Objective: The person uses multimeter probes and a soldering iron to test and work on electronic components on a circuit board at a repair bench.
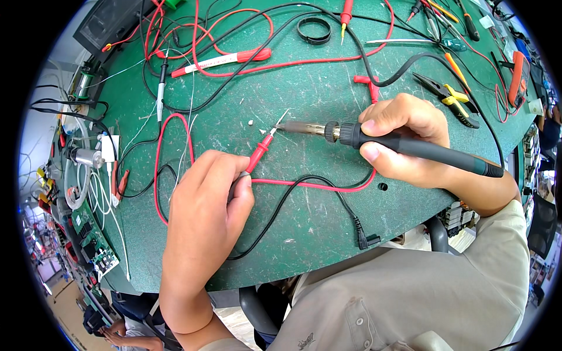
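My left hand (208, 202) is closed round a red test probe (260, 153), its thin metal tip pointing up and away from me. Between thumb and fingers, my right hand (407, 140) grips a black-handled soldering iron (433, 153). The iron's tip meets the probe near the base of its metal needle; whether they touch or only overlap I cannot tell. Small white bits (250, 123) lie just beyond the probe. A red lead (310, 185) runs below both hands toward a red angled plug (367, 83), which lies partly behind my right hand.
Pliers with yellow-black handles (448, 99), a screwdriver (410, 41), a black ring (314, 30) and a red-white marker (222, 62) lie on the green mat (328, 234). Black and red cables loop across it. A black plug (364, 238) lies near the front edge, a circuit board (93, 240) at left.
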`<action>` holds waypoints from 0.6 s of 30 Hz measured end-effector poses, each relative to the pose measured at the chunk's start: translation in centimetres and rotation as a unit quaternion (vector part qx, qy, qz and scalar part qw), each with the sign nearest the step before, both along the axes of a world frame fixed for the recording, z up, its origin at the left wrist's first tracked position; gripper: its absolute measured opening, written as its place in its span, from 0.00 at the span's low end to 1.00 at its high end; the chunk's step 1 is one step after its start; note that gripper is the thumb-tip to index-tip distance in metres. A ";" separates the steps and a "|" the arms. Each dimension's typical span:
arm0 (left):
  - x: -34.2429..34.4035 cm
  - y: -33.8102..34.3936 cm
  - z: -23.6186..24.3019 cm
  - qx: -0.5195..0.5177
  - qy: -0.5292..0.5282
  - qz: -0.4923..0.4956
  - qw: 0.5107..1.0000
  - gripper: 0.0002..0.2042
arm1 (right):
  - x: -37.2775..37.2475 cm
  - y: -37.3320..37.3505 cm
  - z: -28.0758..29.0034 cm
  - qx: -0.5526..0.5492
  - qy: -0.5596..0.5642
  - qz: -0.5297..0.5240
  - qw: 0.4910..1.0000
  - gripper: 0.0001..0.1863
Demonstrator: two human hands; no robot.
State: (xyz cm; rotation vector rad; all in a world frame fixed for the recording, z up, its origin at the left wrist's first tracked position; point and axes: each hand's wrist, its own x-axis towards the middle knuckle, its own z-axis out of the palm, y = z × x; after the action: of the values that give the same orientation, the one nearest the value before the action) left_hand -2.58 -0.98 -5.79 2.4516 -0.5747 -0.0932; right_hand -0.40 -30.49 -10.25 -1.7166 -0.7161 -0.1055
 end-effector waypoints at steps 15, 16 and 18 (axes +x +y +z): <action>0.0 0.0 0.4 0.010 0.025 0.006 1.000 0.09 | -0.1 0.0 0.1 0.011 0.008 -0.004 1.000 0.10; 0.0 -0.1 0.5 0.009 0.026 0.007 1.000 0.09 | -0.1 0.0 0.1 0.012 0.010 -0.004 1.000 0.10; 0.0 -0.1 0.4 0.009 0.020 0.006 1.000 0.09 | -0.2 0.0 0.1 0.015 0.013 -0.003 1.000 0.10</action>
State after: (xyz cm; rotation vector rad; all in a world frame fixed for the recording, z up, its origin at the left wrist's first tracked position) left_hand -2.55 -1.03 -5.41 2.4644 -0.5449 -0.1431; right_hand -0.57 -30.49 -10.20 -1.6889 -0.6863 -0.0984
